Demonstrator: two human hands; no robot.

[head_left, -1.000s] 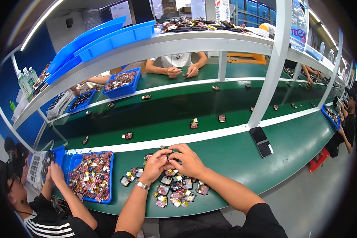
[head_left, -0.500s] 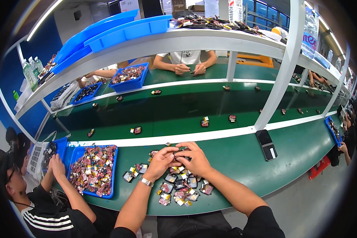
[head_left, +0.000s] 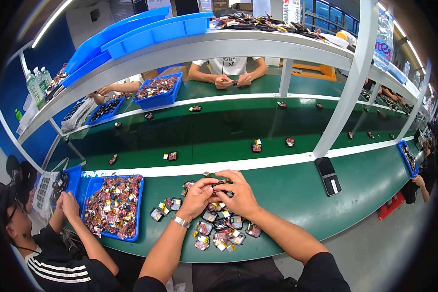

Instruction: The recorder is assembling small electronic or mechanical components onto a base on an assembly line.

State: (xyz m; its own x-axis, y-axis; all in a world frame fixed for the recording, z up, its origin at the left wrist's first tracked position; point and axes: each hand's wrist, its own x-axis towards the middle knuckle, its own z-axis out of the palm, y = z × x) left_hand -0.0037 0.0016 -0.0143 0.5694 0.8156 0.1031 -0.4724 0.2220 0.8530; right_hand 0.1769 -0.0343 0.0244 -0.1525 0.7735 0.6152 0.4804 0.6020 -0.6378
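Over the front of the green bench, my left hand (head_left: 195, 200) and my right hand (head_left: 241, 195) meet, fingers closed round a small dark electronic unit (head_left: 222, 183). Most of that unit is hidden by my fingers. Right below my hands lies a loose pile of similar units (head_left: 221, 225), black housings with red boards and pale, yellow-taped parts. A few more units (head_left: 156, 214) lie left of my left wrist, which wears a metal-banded watch.
A blue tray (head_left: 140, 207) heaped with red-board parts stands left, beside a co-worker (head_left: 58, 253). A dark phone-like object (head_left: 328, 176) lies right, near a white post (head_left: 348, 82). Beyond the white rail, units sit on a green belt (head_left: 214, 138). A shelf (head_left: 219, 44) crosses overhead.
Units on the belt have moved a little to the right. My fingers have shifted slightly round the held unit, and my hands stay above the pile.
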